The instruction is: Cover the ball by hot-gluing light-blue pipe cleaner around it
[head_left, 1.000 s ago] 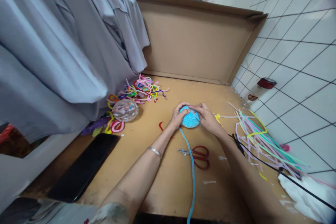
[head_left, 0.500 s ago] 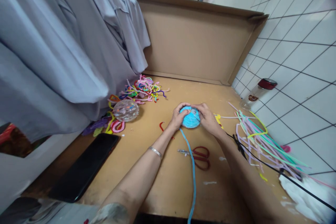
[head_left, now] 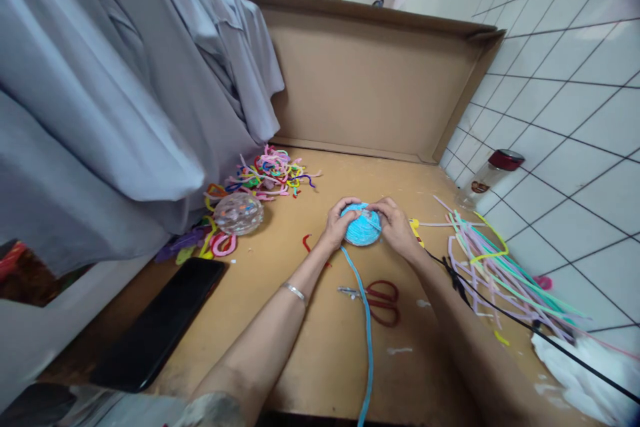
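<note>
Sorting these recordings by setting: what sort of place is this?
Probably a makeshift craft table indoors, perhaps in a home: red-handled scissors and a loose bundle of fuzzy colored stems lie on the tabletop, with a tiled wall alongside.

no legible lettering or numbers, small dark label (head_left: pixel 480 187) on clear bottle (head_left: pixel 493 177), too small to read

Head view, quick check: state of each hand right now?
Left hand: closed on the left side of the round blue piece, thumb on top.
Right hand: fingers bent at its right edge; whether they grip cannot be told.
</note>
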`<state>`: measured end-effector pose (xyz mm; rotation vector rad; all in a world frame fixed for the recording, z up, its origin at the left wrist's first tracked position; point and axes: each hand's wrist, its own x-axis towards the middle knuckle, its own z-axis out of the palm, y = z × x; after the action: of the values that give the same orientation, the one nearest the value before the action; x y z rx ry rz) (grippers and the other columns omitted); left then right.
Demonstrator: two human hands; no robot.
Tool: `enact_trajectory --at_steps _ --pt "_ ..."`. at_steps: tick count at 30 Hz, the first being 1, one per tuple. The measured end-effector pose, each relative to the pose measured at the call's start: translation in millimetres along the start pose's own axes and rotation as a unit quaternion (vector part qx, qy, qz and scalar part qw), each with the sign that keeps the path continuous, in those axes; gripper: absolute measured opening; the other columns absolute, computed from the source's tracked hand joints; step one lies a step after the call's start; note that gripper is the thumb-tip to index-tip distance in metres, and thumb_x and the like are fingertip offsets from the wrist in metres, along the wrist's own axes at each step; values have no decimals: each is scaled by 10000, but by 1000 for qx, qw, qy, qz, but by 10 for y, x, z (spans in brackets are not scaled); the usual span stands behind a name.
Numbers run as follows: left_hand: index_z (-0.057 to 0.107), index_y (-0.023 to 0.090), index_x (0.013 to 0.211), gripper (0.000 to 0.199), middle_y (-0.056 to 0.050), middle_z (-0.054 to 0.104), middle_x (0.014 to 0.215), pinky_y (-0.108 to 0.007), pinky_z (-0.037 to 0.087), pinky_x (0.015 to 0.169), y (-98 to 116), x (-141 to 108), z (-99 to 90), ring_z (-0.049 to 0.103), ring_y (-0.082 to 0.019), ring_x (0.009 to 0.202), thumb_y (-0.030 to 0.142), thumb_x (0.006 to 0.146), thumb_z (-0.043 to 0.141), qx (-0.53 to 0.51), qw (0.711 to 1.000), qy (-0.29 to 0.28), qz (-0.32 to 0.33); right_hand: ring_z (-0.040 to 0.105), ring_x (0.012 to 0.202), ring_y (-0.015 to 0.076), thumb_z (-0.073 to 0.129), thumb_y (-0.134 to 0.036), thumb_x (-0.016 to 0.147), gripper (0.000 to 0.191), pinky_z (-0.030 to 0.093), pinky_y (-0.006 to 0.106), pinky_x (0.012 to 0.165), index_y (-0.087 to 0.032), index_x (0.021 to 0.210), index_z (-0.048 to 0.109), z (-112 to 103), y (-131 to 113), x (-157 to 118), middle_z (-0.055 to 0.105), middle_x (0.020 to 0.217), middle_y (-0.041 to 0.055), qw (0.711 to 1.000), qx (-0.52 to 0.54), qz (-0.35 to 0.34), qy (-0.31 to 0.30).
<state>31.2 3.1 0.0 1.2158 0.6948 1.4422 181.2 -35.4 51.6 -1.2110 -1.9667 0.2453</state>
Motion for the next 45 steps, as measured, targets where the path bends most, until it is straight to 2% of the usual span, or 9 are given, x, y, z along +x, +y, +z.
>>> enact_trajectory --at_steps 3,8,15,23,26,33,40,42,45 --pt "647 173 941 318 -20 665 923 -246 458 780 -7 2 -4 592 -159 853 256 634 638 -5 1000 -3 3 556 944 201 362 -100 870 416 464 353 835 -223 1105 682 19 -21 -10 579 970 87 1000 -11 -16 -1" --pt "641 170 946 322 -25 664 926 -241 456 761 19 -10 0 589 -157 845 262 638 635 -9 1000 -12 4 525 951 227 387 -140 892 386 447 381 835 -235 1100 699 66 -55 -21 564 964 100 996 -82 -26 -25" --pt "632 170 952 327 -21 655 911 -236 459 768 11 -2 6 586 -154 848 271 641 635 3 1000 -4 0 526 1004 230 352 -104 872 470 446 402 881 -250 1230 619 35 -18 -20 590 1038 98 998 -45 -30 -20" --pt "625 168 963 328 -34 666 956 -255 473 791 22 -6 0 601 -169 884 262 649 625 10 1000 -6 0 517 1011 243 355 -110 862 437 433 425 904 -225 1153 660 31 -43 -22 580 1009 106 997 -58 -18 -37" --pt "620 171 959 320 -28 668 939 -253 475 787 38 -12 10 602 -167 882 253 650 613 14 1000 -5 0 522 1017 233 345 -166 901 407 438 409 899 -229 1167 646 6 -94 -24 570 1052 102 998 -38 -14 -41" --pt "635 166 966 318 -29 674 959 -263 477 819 22 -15 -13 610 -171 895 247 659 623 11 1000 -11 9 502 1069 257 341 -349 954 379 400 434 950 -200 1124 645 -5 -240 -22 571 1122 119 994 -72 -16 -76" --pt "695 174 944 279 -59 681 1078 -312 436 985 20 -53 -3 592 -215 1079 291 694 651 37 998 2 45 504 1067 257 330 -408 958 392 407 434 938 -205 1099 634 22 -211 -25 570 1099 117 997 -48 -12 -57" --pt "700 182 1006 337 -70 665 1137 -327 422 1012 14 -62 -21 580 -228 1123 346 713 675 39 998 -11 43 509 1058 252 327 -416 957 398 410 430 936 -207 1085 640 19 -192 -20 573 1084 113 998 -38 -8 -56" --pt "659 199 1155 488 -86 617 1253 -346 402 1045 28 -56 -96 545 -250 1201 441 733 688 41 997 -61 26 512 1050 250 355 -425 948 392 414 436 936 -206 1098 643 10 -163 -13 573 1088 113 998 -27 -3 -63"
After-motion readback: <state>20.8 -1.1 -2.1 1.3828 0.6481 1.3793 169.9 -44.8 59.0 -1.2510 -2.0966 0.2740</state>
